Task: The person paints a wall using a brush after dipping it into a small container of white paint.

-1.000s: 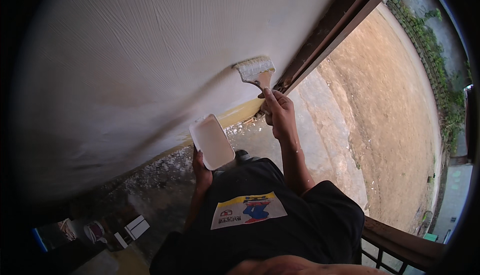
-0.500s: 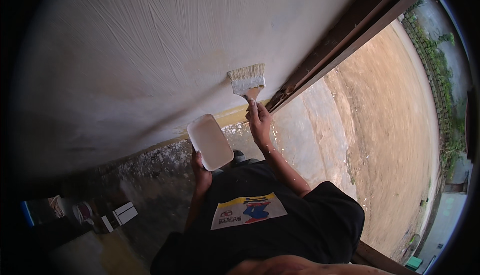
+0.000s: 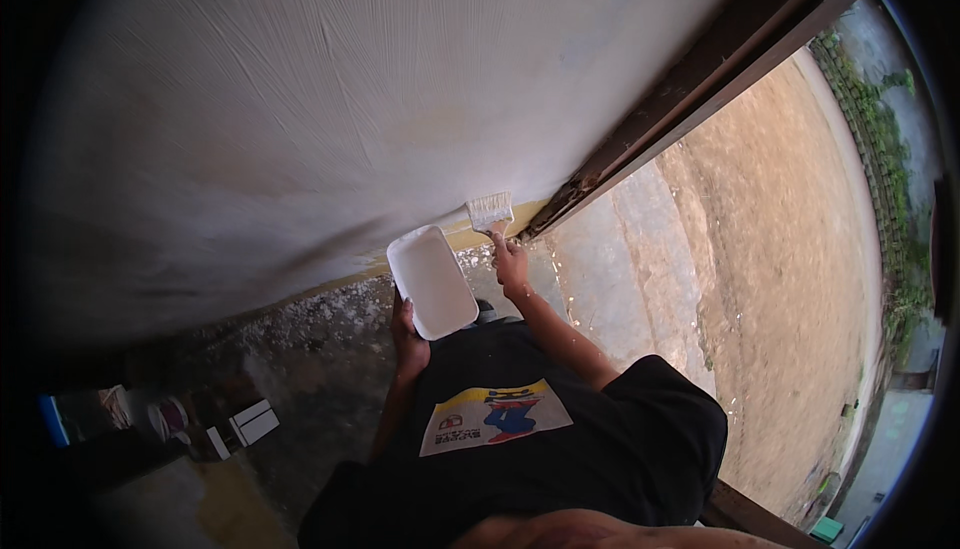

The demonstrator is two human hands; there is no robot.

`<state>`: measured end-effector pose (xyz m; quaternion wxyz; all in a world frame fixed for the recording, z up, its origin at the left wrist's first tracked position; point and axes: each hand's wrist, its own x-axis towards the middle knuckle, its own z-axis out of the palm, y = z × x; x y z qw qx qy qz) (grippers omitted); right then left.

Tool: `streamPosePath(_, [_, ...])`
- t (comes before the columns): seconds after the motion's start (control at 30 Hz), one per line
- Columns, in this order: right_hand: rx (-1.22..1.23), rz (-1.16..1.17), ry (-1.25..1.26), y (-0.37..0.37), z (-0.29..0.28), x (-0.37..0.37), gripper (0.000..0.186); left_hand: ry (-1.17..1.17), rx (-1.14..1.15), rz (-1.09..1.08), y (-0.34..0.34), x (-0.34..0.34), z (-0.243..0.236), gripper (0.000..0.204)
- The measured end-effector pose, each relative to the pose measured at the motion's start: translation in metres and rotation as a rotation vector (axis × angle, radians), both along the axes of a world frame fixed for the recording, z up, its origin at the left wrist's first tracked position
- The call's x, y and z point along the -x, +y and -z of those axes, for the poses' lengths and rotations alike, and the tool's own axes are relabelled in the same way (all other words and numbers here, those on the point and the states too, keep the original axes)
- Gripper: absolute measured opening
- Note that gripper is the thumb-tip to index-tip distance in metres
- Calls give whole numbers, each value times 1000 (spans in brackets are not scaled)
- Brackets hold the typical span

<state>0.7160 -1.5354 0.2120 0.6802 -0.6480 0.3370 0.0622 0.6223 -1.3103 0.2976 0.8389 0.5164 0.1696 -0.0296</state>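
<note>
My right hand (image 3: 510, 261) is closed round the handle of a wide paintbrush (image 3: 490, 211), its pale bristles pointing up at the lower part of the wall (image 3: 420, 79). Whether the bristles touch the wall I cannot tell. In my left hand (image 3: 408, 334) is a white rectangular tray (image 3: 472, 321) with rounded corners, gripped by its near left side. Off-white paint (image 3: 432, 279) covers the bottom of the tray. Brush streaks in whitish paint run over the wall, and a yellow strip (image 3: 470, 239) shows along its foot.
A dark brown wooden post (image 3: 690, 99) borders the wall on the right. Beyond it lie a concrete ledge (image 3: 620, 249) and bare brown ground (image 3: 790, 249). Paint spatters mark the grey floor (image 3: 310, 349). At the lower left sit a white box (image 3: 254, 423) and a round tub (image 3: 168, 419).
The paintbrush in my right hand has moved down the wall to near its yellow foot. The tray in my left hand has shifted slightly to the right.
</note>
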Motion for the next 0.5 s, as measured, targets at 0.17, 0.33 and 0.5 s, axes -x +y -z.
streamPosePath(0.17, [-144,-46,233,-14,5,-11,46,-20,-10,97,18,-5,19,54])
streamPosePath(0.33, [-98,-12,264,-22,-7,-22,47,-9,38,145,27,-17,16,55])
streamPosePath(0.5, [-18,27,130,-35,-68,-36,38,24,49,105,28,-27,23,56])
